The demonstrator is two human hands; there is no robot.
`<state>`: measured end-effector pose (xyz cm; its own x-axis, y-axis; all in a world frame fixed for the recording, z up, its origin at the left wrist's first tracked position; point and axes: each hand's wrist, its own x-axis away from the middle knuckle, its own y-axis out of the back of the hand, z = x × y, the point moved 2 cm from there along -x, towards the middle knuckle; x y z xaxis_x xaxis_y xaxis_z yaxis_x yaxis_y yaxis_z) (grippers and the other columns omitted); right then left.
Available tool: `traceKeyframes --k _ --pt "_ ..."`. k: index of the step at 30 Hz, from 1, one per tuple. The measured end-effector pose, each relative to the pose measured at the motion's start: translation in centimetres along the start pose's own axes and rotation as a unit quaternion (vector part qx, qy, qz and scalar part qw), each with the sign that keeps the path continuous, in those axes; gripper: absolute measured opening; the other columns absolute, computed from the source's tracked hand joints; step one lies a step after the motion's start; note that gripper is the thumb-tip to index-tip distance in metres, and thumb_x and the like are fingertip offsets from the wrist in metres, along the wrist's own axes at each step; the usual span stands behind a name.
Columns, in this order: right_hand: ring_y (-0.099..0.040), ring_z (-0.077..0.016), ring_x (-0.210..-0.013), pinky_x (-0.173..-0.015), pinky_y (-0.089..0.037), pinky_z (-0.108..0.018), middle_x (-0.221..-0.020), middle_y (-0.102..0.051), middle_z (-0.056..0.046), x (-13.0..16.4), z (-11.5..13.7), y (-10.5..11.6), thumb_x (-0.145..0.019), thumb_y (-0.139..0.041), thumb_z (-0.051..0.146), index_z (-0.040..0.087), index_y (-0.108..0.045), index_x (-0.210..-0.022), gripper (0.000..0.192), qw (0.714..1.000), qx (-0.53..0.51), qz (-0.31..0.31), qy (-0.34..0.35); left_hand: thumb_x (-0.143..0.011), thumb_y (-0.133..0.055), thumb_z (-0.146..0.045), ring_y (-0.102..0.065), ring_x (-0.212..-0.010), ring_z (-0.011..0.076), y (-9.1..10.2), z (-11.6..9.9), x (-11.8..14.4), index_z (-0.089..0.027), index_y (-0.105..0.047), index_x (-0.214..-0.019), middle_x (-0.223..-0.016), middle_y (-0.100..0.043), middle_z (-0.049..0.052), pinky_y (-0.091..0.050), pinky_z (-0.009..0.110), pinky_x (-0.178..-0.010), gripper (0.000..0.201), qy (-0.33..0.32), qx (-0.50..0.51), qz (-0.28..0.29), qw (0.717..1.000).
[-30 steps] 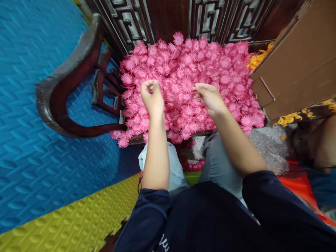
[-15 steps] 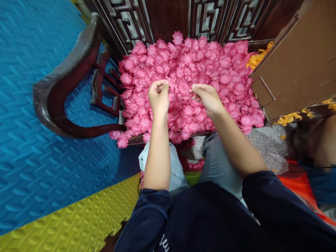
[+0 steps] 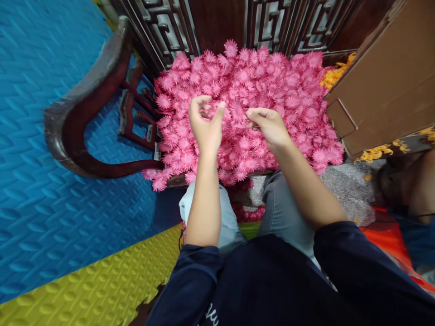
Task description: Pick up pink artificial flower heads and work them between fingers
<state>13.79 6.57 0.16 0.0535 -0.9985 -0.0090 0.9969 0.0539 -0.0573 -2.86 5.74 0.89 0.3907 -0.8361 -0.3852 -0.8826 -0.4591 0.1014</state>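
Pink flower [image 3: 238, 110] sits between both hands, just above the pink flower heap [image 3: 288, 90] on the wooden chair [image 3: 84, 108]. The left hand [image 3: 205, 124] has moved right and opened its fingers; the right hand [image 3: 268, 127] pinches the flower. It faces up, round, with no clear long axis.

above pink flowers [image 3: 258, 81]: open | right: cardboard box [image 3: 384, 86] blocks | left: chair armrest [image 3: 84, 113] | behind: carved panel [image 3: 217, 22]
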Motion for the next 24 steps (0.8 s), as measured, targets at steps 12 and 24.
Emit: traceKeyframes --k 12,24 --pt "-0.063 -0.0104 -0.075 -0.065 -0.05 -0.023 -0.077 -0.068 0.0 0.2 0.5 -0.1 -0.071 -0.072 0.036 0.019 -0.069 -0.075 0.017 1.0 -0.002 0.002 -0.018 -0.072 -0.069 -0.021 -0.055 -0.068 0.0112 -1.7 -1.6 1.1 -0.021 -0.069 -0.07 -0.074 -0.066 0.0 -0.043 0.025 -0.068 0.002 0.0 -0.01 0.169 0.985" --pt "-0.062 -0.0089 -0.068 -0.063 -0.05 -0.022 -0.08 -0.07 -0.001 0.4 0.6 0.0 -0.068 -0.074 0.038 0.018 -0.071 -0.081 0.023 0.999 -0.008 -0.003 -0.036 -0.072 -0.072 -0.03 -0.054 -0.064 0.0099 -1.5 -1.1 1.0 -0.018 -0.068 -0.066 -0.071 -0.066 0.0 -0.044 0.024 -0.066 0.014 0.003 -0.027 0.155 0.988"
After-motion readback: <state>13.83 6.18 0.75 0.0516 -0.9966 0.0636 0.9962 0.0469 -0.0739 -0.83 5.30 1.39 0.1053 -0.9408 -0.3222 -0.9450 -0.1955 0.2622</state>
